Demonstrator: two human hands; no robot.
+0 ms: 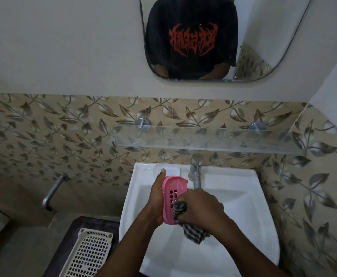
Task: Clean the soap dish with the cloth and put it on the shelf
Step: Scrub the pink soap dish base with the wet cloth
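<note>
Soap dish, pink with a grid of slots in its floor, is up off the basin, held on edge over the middle of the bowl. The fingers of the left hand are curled round its left rim, 1 fingertip showing past the far end, so the open face is turned toward the other hand. The right hand has its fingers bunched tight on a dark checked cloth, pressing a wad of it into the near end of the dish while the loose tail hangs down over the bowl. Both hands work just in front of the tap at the basin's back edge.

Above the basin, fixed to the leaf-patterned tiles on 2 metal pegs, runs the glass shelf. A mirror hangs higher up. Left of the basin and lower down, a cream plastic basket lies on a dark surface.

From where I stand the wiping looks only partly done. The dish is gripped along 1 side only, and the cloth pushes against that hold, so a hard rub could lever it loose and drop it into the bowl. The cloth could also catch in the slots. On the lift, the tap stands right under the shelf and could be knocked, and smooth plastic set near the glass edge might slide off.
</note>
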